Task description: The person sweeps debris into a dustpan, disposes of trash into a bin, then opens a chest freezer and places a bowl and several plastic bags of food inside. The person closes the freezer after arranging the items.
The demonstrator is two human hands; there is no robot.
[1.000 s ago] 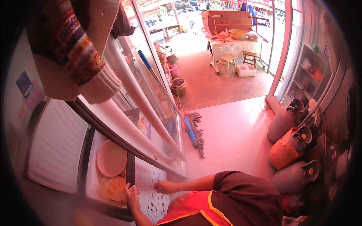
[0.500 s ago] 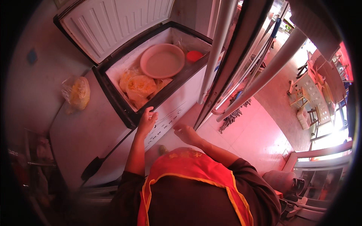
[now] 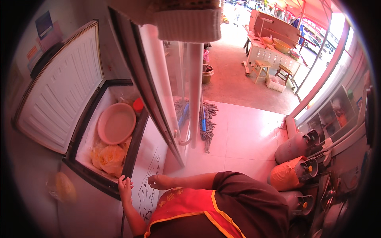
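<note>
An open chest freezer stands at the left, its white ribbed lid raised. Inside, a round pink basin sits above clear plastic bags of yellow food. Beside the basin is a red round lid or tub. My left hand is at the freezer's near corner with fingers loosely bent and apart, holding nothing; whether it touches the rim I cannot tell. My right hand is curled closed in front of the freezer's printed side panel. What lies inside its fingers, if anything, is hidden.
A bag of yellow food lies left of the freezer. A glass door with a long white handle stands just beyond it. A mop rests on the tiled floor. Gas cylinders line the right; outside are a table and stools.
My view has swung to the right, so the freezer now appears further left and the gas cylinders and doorway show more. Both hands stay near the freezer's front, in much the same poses.
</note>
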